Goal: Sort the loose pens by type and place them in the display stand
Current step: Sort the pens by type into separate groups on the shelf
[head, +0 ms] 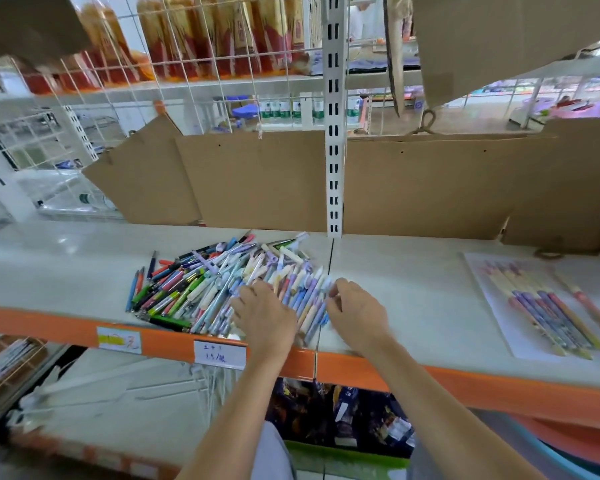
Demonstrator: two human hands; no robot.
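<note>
Shop shelf [413, 289] is carrying the pen pile [222, 285] by its front edge, and I'm seeing my left hand [262, 315] lying flat on it while my right hand [355, 315] is pinching pens at the pile's right side.

Both hands, left [262, 315] and right [357, 315], rest on the pen pile [201, 282] on the shelf [395, 289].

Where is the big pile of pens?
The pile of pens lies on the shelf left of the white post, with the left hand resting on it and the right hand at its right edge.
</note>
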